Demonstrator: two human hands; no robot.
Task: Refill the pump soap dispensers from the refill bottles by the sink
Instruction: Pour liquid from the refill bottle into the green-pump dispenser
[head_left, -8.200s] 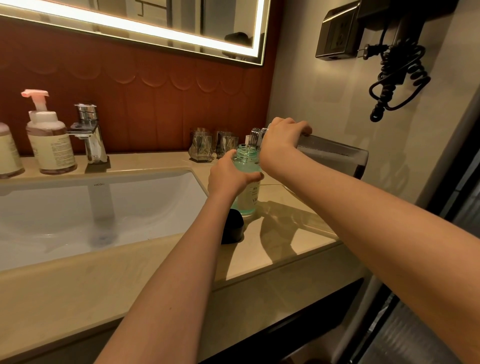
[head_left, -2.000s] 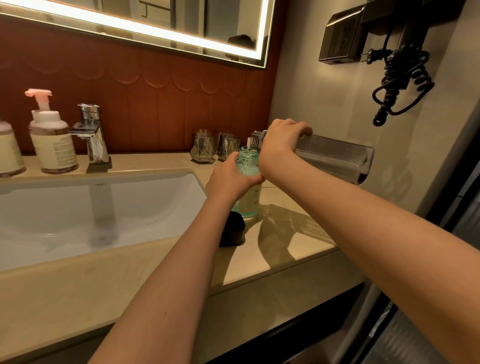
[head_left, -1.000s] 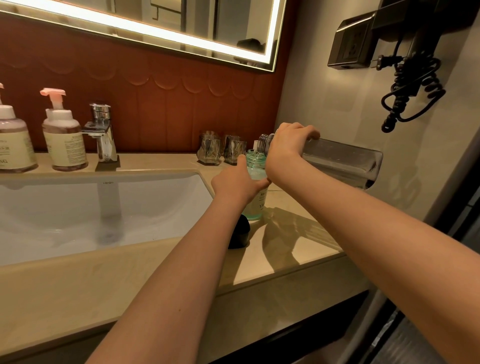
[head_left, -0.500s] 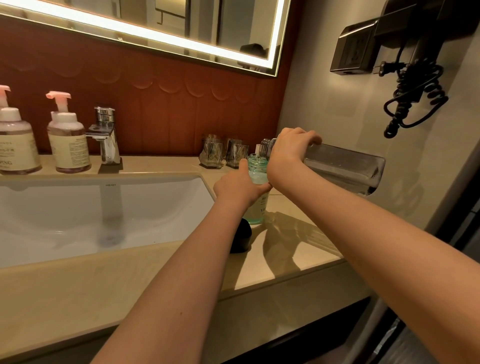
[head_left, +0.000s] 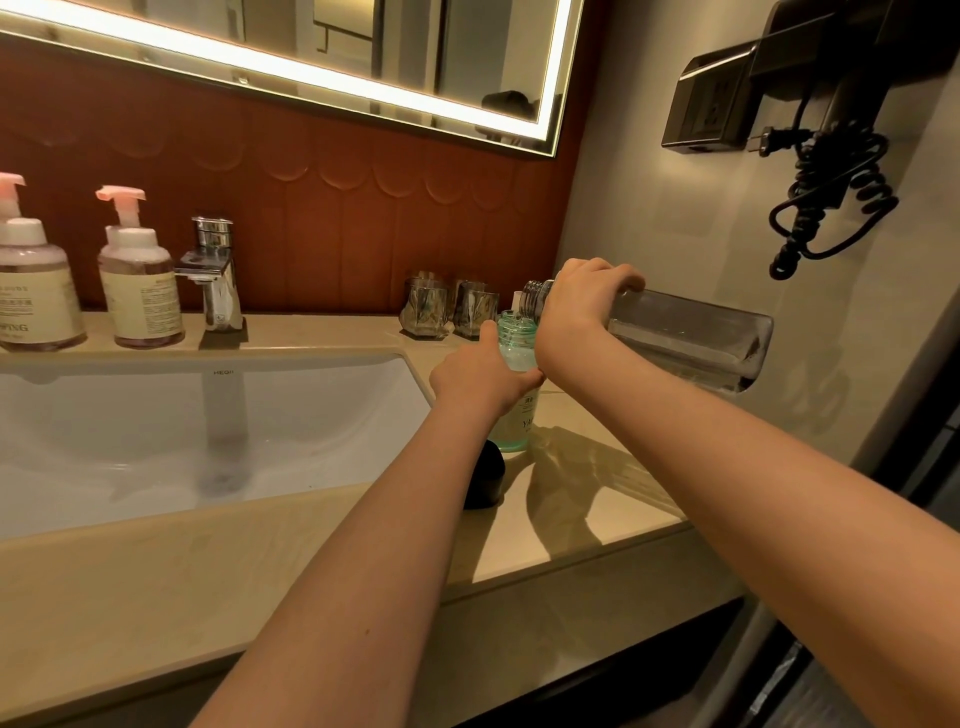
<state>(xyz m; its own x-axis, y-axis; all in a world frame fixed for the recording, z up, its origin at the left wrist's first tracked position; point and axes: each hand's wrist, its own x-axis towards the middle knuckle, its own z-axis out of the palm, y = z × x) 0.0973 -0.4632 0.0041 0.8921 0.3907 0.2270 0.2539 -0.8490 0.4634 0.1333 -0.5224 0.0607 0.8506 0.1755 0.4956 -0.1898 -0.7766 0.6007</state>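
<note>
The beige stone desk (head_left: 571, 519) wraps a white sink (head_left: 156, 415) under a lit mirror. Right of the sink the green dispenser bottle (head_left: 519, 426) stands upright and uncapped. Your left hand (head_left: 478, 376) curls round its shoulder, thumb up along the neck. Your right hand (head_left: 582, 306) grips the clear refill bottle (head_left: 685, 338) near its neck, tipped almost flat, its threaded mouth just over the green bottle's opening. A small black object (head_left: 485, 475) sits on the desk just in front of the dispenser, partly hidden by your forearm. Two pink-topped pump bottles (head_left: 140, 291) stand left of the tap (head_left: 213, 275).
</note>
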